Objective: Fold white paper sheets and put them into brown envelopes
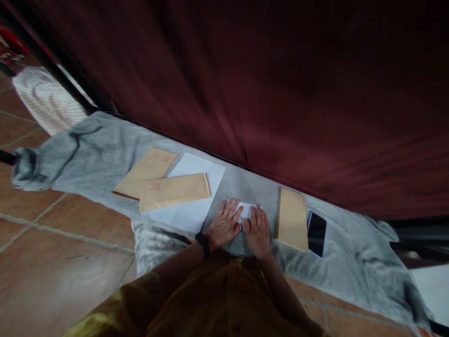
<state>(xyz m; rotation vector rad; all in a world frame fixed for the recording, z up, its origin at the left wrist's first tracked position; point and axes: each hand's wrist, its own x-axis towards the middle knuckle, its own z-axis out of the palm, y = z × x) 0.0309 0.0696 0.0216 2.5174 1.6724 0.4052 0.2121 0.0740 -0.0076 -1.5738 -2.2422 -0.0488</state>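
Observation:
A small piece of white paper, seemingly folded, lies on the grey cloth under both hands. My left hand presses flat on its left part with the fingers stretched out. On the right part rests my right hand, also flat, fingers extended. The hands hide much of the paper. Left of them, a larger white sheet lies beneath a brown envelope. A second brown envelope sits partly under that one. To the right of my right hand is a stack of brown envelopes.
A dark-screened phone lies just right of the envelope stack. Grey cloth covers the narrow surface. Behind it hangs a dark red curtain. Tiled floor shows at the front left, and striped white fabric at the far left.

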